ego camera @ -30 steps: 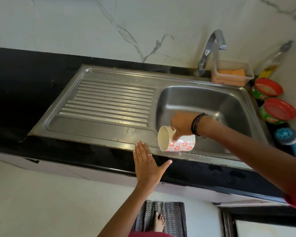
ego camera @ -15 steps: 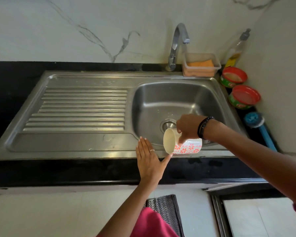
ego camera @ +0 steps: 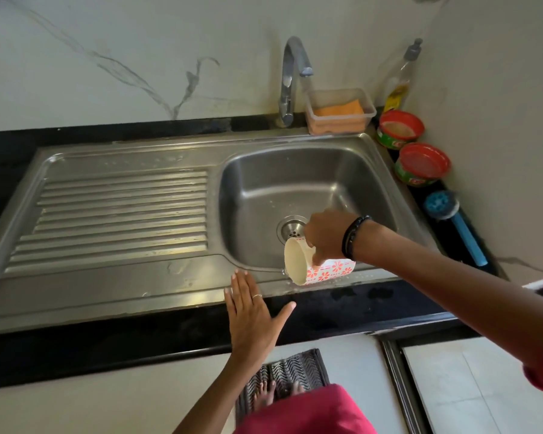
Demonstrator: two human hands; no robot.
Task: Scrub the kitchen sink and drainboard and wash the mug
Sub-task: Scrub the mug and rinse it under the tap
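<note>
My right hand (ego camera: 325, 238) grips a white mug (ego camera: 317, 269) with red flower prints, tipped on its side with the mouth facing left, over the front rim of the steel sink basin (ego camera: 264, 183). The round drain (ego camera: 290, 228) shows just behind the mug. My left hand (ego camera: 253, 314) lies flat with straight fingers on the sink's front edge and the black counter, left of the mug. The ribbed drainboard (ego camera: 123, 214) stretches to the left.
A curved tap (ego camera: 290, 79) stands behind the basin. Beside it sits a clear tub with an orange sponge (ego camera: 339, 112), a soap bottle (ego camera: 398, 79), two red-lidded tubs (ego camera: 422, 164) and a blue-handled scrub brush (ego camera: 452, 220) along the right wall. A striped mat (ego camera: 282, 374) lies on the floor.
The camera view has shifted, so the sink sits more centred. My right hand keeps the tipped mug at the basin's front rim; my left hand stays flat on the edge.
</note>
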